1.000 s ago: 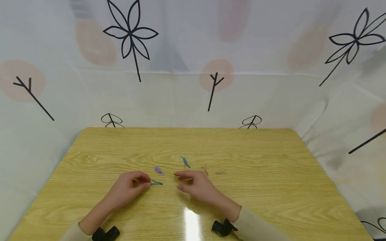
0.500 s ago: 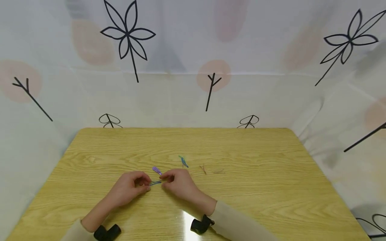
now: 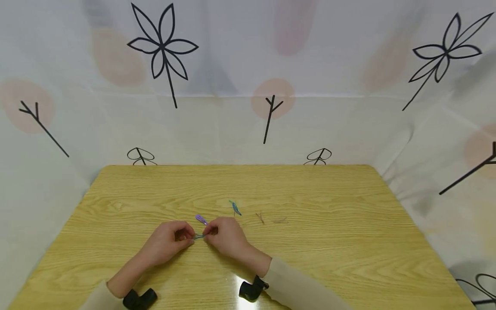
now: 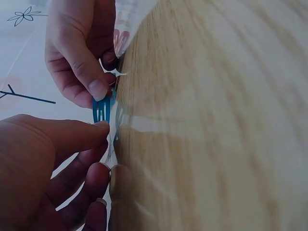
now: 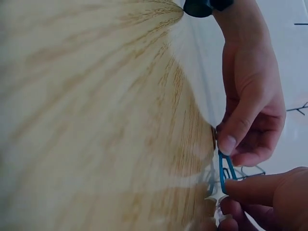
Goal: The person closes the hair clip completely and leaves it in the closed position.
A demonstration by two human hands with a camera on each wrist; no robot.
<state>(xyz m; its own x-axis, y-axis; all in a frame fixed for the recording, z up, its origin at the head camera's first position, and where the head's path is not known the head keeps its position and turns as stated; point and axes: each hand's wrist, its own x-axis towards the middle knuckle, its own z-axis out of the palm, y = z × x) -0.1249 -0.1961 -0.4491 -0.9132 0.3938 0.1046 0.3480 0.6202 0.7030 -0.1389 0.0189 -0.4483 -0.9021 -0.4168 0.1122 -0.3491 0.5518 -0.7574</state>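
Note:
A blue snap hair clip (image 3: 199,236) spans the gap between the two hands, low over the table. My left hand (image 3: 167,242) pinches one end of it between thumb and fingers. At the other end, the thumb and index finger of my right hand (image 3: 228,236) pinch it. Slots along the hair clip (image 4: 101,111) show in the left wrist view. From the right wrist, the hair clip (image 5: 223,172) appears as a narrow loop with an inner tongue. Just beyond the hands lies a purple hair clip (image 3: 200,218), its near end close to the right fingertips.
Farther back on the wooden table (image 3: 329,258) lies a blue-green hair clip (image 3: 235,208). To its right are a thin brown forked piece (image 3: 260,217) and a faint, pale thin piece (image 3: 280,220). A patterned white cloth (image 3: 221,125) hangs behind the table.
The right hand has moved left from beside the clips and now pinches the blue hair clip's free end. The left hand has stayed nearly in place, holding the other end.

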